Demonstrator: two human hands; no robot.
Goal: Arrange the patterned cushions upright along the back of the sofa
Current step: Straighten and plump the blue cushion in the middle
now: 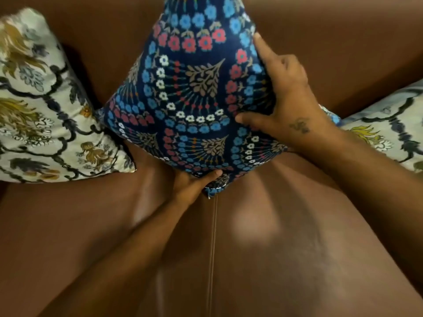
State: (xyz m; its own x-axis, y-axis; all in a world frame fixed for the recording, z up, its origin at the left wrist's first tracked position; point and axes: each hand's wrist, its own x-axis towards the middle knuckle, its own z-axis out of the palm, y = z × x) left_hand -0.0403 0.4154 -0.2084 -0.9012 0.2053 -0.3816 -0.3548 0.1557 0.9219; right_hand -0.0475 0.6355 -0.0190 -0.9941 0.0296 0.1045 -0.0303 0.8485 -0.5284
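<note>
A dark blue cushion (194, 88) with red, blue and white flowers stands on one corner against the middle of the brown sofa back. My left hand (192, 185) grips its lowest corner from underneath. My right hand (286, 99) presses flat on its right edge, fingers spread over the fabric. A cream floral cushion (41, 106) leans upright at the left, touching the blue one. Another cream floral cushion (386, 133) sits at the right edge, partly behind my right forearm.
The brown leather sofa seat (274, 248) fills the lower half, with a stitched seam (214, 236) running down its middle. The sofa back (343, 42) rises behind the cushions.
</note>
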